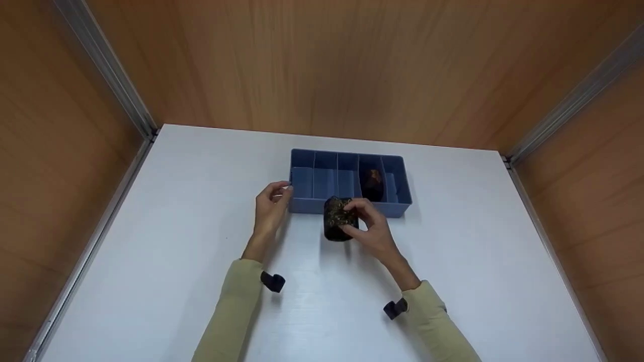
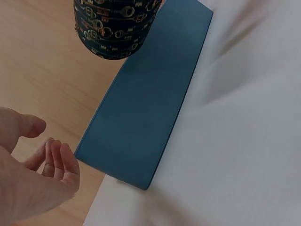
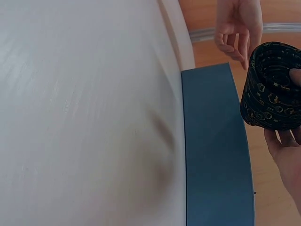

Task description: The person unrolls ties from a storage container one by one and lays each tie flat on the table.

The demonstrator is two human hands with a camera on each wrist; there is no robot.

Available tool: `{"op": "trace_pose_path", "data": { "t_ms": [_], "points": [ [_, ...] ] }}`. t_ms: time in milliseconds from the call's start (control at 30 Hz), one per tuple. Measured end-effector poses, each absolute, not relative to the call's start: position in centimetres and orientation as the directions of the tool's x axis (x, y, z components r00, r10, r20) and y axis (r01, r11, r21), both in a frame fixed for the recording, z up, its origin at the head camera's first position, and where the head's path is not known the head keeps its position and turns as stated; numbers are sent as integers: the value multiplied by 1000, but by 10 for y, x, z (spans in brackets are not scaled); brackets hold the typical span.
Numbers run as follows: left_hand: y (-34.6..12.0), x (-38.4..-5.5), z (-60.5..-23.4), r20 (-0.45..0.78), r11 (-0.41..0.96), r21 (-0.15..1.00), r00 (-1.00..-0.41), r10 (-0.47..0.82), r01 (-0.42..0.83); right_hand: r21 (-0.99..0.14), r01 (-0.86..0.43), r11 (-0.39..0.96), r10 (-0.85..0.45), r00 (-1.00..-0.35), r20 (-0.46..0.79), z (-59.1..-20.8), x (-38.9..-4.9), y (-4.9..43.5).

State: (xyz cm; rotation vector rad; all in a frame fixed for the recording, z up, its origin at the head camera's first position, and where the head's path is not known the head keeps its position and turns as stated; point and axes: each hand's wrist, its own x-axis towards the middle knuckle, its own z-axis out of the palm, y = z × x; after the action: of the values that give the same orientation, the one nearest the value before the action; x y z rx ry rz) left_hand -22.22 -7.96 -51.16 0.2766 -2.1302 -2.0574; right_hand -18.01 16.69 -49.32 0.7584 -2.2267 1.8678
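My right hand (image 1: pixel 375 231) grips a roll of dark cloth (image 1: pixel 336 221) with a gold key print, thumb on one side and fingers on the other. The roll is held in front of and above the near wall of a blue divided box (image 1: pixel 307 206). Its coiled layers (image 3: pixel 275 70) show in the right wrist view. My left hand (image 1: pixel 270 208) is at the box's left end, fingers loosely bent, fingertips (image 2: pixel 70 162) right by the corner. A second dark roll (image 1: pixel 373 186) with a brownish patch sits in the compartment second from the right.
The box stands toward the back of a white table (image 1: pixel 176 226). A wooden panel (image 1: pixel 322 70) rises behind the table, with more panels and metal rails (image 1: pixel 113 70) at the sides. Small black cameras (image 1: pixel 273 281) are strapped to both wrists.
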Motion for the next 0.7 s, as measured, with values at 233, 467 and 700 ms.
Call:
{"op": "trace_pose_path", "data": {
  "t_ms": [233, 467, 700],
  "points": [
    [-77, -212, -511, 43, 35, 999, -975, -216, 36, -880, -463, 103, -289, -861, 419, -495, -183, 161],
    [-76, -201, -511, 31, 10, 1000, -979, -200, 29, -882, -460, 105, -311, -857, 410, -495, -185, 150],
    [-74, -190, -509, 28, -8, 1000, -980, -197, 30, -864, -491, 112, -335, -837, 432, -495, -187, 140]
  ]
}}
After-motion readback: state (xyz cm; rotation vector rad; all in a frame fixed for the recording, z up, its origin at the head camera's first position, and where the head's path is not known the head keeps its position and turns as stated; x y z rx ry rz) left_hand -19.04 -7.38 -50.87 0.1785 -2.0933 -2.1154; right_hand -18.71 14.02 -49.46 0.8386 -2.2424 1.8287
